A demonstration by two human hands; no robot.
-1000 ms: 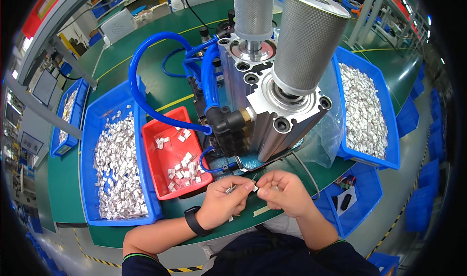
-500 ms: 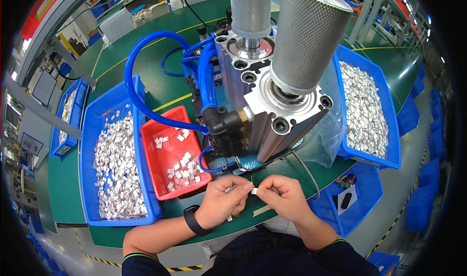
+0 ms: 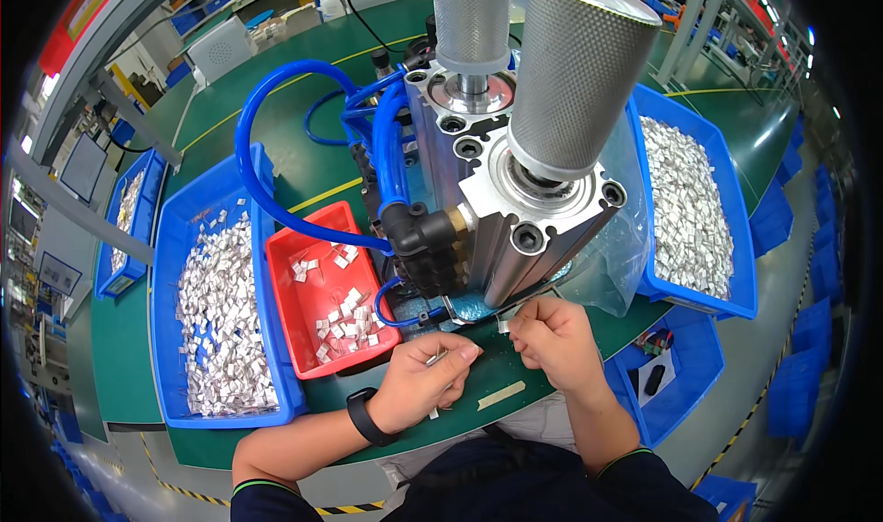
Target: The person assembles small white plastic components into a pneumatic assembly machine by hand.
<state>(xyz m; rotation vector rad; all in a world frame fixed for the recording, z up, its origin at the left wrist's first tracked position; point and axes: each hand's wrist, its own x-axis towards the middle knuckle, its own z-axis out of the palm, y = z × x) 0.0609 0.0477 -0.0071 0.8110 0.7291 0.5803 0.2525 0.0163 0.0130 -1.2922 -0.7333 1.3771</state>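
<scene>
My right hand (image 3: 555,340) pinches a small white block-shaped component (image 3: 503,326) at the lower front of the pneumatic press (image 3: 543,191). Curled near the red bin, my left hand (image 3: 426,379) is closed around several similar parts; thin metal leads show at its thumb and a white end (image 3: 434,413) pokes out below. The fingers hide most of what it holds. The red bin (image 3: 299,324), left of the press, has loose white components with thin wire leads in it.
A large blue bin (image 3: 175,384) heaped with white components stands at left, another blue bin (image 3: 704,306) at right. Blue air hoses (image 3: 246,145) loop left of the press. A lower blue tray (image 3: 685,402) holds a black object. Tape (image 3: 501,395) lies on the green table.
My right hand has moved away from the left, forward and right toward the press, carrying a white component. My left hand has stayed almost still.
</scene>
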